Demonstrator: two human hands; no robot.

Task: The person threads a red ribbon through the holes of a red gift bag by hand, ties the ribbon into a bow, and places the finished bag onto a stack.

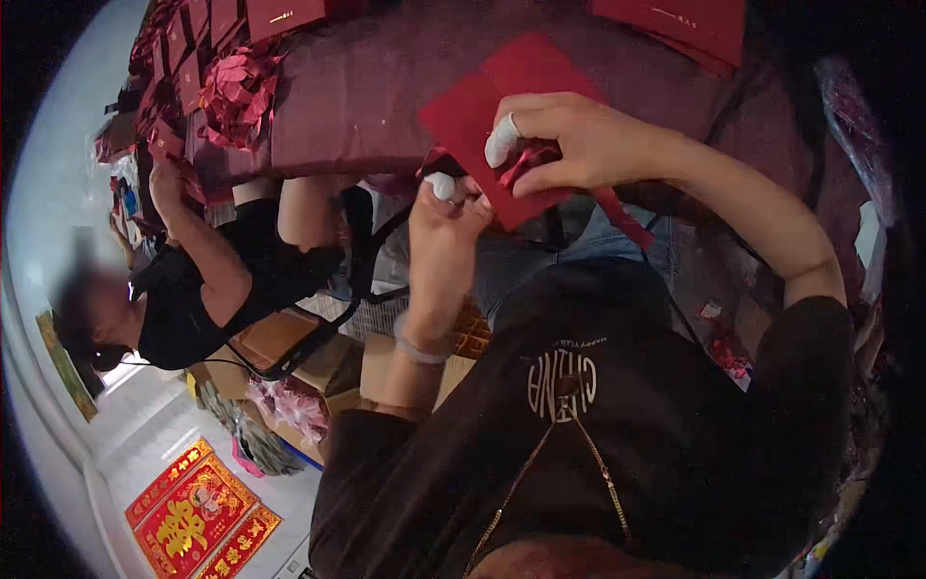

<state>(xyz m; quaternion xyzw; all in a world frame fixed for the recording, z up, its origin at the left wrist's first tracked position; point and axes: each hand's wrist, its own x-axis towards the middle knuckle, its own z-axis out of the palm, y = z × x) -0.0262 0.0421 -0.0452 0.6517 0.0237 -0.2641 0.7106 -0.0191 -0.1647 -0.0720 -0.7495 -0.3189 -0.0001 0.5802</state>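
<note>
A red card sheet (466, 108) with folded flaps is held up at the near edge of the cloth-covered table. My left hand (446, 227) is closed at the card's lower left edge, its fingertips partly hidden behind it. From above, my right hand (577, 145) reaches over the card with thumb and forefinger curled around a shiny red ribbon (526, 166). A white finger cover sits on one finger of each hand. A red strip (622, 220) hangs down at the card's lower right.
Dark red cloth covers the table (357, 87). A heap of shiny red ribbon (239, 92) and red cards (178, 53) lie at its left; more red cards (680, 29) lie upper right. A co-worker (207, 251) sits at left. Cardboard boxes (333, 362) stand below.
</note>
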